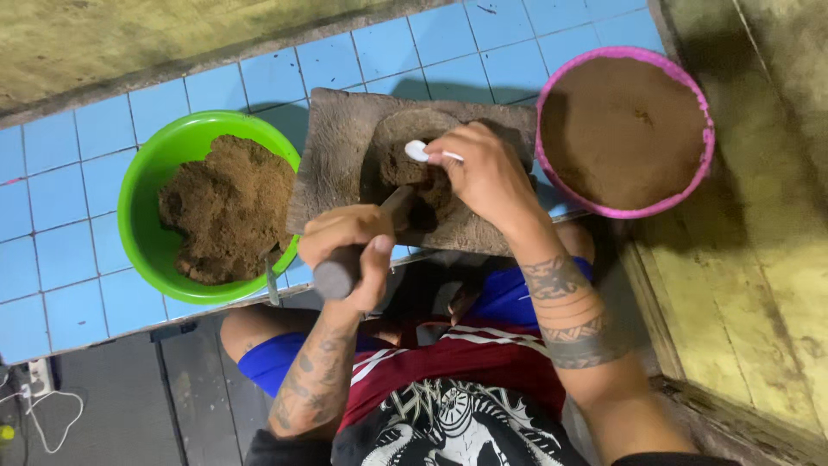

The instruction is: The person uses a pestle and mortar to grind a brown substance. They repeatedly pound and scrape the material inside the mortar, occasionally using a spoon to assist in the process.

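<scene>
A: Status, L hand (pixel 349 246)?

B: Closed in a fist round a dark cylindrical handle (pixel 341 269), thumb over the top. Shaft runs up-right to the worn grey stone slab with a round hollow (pixel 332 151), tip in the brown crumbly paste (pixel 414 177) lying in that hollow. Tool's working end hidden by the paste; can't tell its shape.

A: R hand (pixel 483 177)?

B: Fingers pinching a small white spoon (pixel 420 152), bowl end at the hollow's upper rim, touching or just above the paste.

A: Step in hand?

B: Judged as working the paste in the hollow: L presses, R scrapes or portions w/ the spoon.

A: Surroundings?

B: Round green plastic bowl (pixel 142 185), left of slab, holds coarse brown lumps. Pink-rimmed round tub (pixel 623 53), right of slab, filled w/ smooth brown mass. All on the blue tiled ledge (pixel 78 129).

A: Next move req.?

B: Prob. steady L grip, spoon kept level; paste sits near the slab's front edge, so spill risk there.
</scene>
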